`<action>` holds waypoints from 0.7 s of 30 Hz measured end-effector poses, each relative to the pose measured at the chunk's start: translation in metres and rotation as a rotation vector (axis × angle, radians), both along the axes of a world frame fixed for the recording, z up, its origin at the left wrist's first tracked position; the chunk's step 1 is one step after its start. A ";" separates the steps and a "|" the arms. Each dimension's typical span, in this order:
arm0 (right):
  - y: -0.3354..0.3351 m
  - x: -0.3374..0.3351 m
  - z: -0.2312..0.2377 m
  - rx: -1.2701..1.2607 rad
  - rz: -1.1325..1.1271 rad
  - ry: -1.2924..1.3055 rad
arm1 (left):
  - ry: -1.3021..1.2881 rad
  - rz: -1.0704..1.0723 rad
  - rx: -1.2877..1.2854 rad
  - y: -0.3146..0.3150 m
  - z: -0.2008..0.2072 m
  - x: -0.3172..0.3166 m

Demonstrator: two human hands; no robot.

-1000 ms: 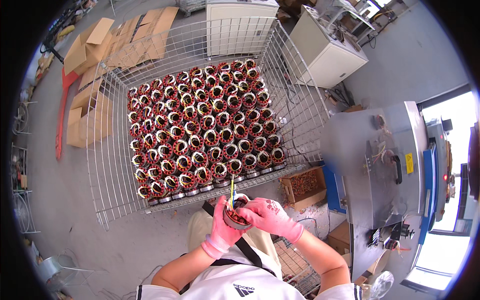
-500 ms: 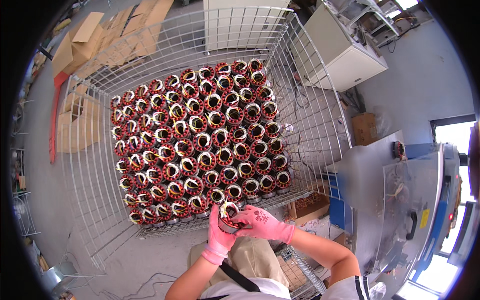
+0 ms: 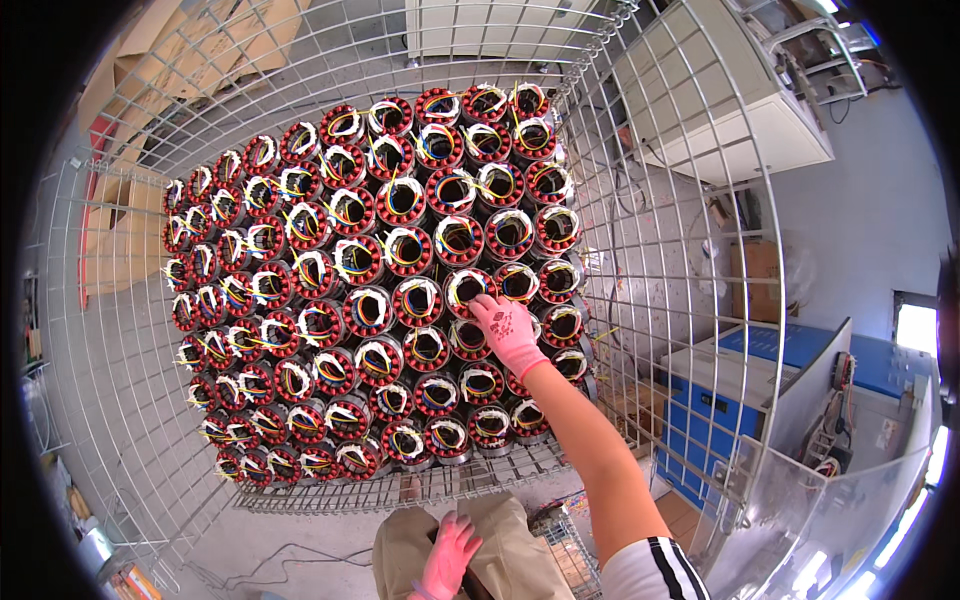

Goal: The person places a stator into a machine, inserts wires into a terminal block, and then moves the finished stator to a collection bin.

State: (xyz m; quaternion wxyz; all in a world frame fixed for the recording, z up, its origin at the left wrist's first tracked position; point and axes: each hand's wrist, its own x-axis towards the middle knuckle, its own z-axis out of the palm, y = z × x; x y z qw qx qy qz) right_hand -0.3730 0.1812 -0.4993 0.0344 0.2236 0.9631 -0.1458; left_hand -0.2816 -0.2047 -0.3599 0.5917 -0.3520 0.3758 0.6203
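Rows of motor stators stand close together in a wire mesh cage. They are rings with red segments round the rim, white ties and yellow and blue leads. My right hand, in a pink glove, reaches over the rows right of the middle. Its fingers are closed on the near rim of one stator, fingertips at the ring's opening. My left hand, gloved in pink too, hangs over my lap beside a dark strap. Its fingers are loosely bent and apart, and nothing shows in them.
The cage's wire walls rise around the stators; the near rim runs in front of my knees. Flattened cardboard lies beyond the far left. A blue and grey machine with a clear panel stands at right. Cables cross the floor.
Both hands were together on one stator near my body. My right hand has since gone forward over the rows; my left has dropped to my lap. The view has moved closer over the cage.
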 end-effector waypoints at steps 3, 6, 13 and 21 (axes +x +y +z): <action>-0.002 -0.008 -0.013 -0.019 -0.028 0.032 | -0.031 0.055 0.057 0.000 -0.010 0.011; -0.004 -0.010 -0.020 -0.014 -0.030 0.046 | 0.000 0.050 0.064 0.005 -0.009 0.021; -0.005 -0.013 -0.026 0.030 -0.038 -0.007 | 0.124 -0.032 0.244 0.013 0.006 0.027; -0.038 0.042 0.039 -0.227 -0.200 0.360 | 0.108 -0.286 0.201 0.003 0.035 0.019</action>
